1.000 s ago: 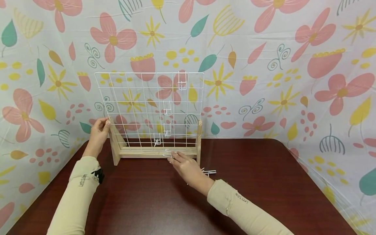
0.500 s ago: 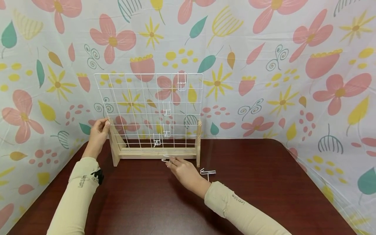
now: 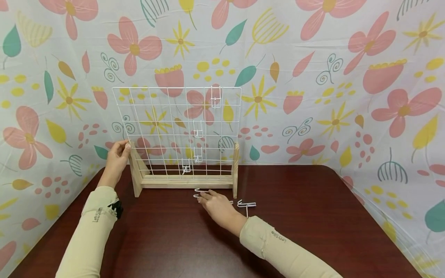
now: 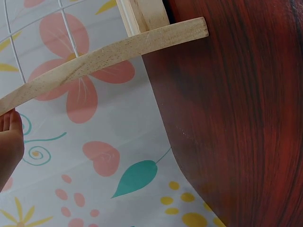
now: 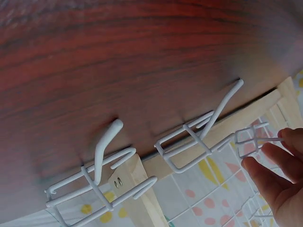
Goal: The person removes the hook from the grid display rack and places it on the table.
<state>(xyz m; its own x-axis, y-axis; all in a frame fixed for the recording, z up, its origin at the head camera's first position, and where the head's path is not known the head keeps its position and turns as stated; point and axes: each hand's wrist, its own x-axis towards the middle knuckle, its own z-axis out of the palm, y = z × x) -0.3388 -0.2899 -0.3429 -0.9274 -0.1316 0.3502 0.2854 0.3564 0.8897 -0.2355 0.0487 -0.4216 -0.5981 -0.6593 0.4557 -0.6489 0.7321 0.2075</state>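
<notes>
A white wire grid panel (image 3: 160, 127) stands upright in a light wooden stand (image 3: 187, 181). My left hand (image 3: 118, 158) grips the upper end of the stand's left post; in the left wrist view, the fingers (image 4: 10, 125) meet the wooden post (image 4: 94, 64) at the image edge. Just in front of the stand, low over the table, my right hand (image 3: 219, 208) pinches a white wire hook (image 3: 199, 190). The right wrist view has this hook (image 5: 247, 141) between thumb and fingers. Two more hooks lie nearby, one (image 5: 97, 184) closer to that camera than the other (image 5: 189, 139).
Several white hooks hang on the grid, among them one at the top right (image 3: 215, 96) and one low near the middle (image 3: 186, 166). The dark red-brown table (image 3: 167, 231) reaches back to a flower-printed cloth (image 3: 306, 96).
My right hand has drawn back and down from the stand's lower bar with the hook, uncovering more of the hooks on the table. The left hand stays on the post.
</notes>
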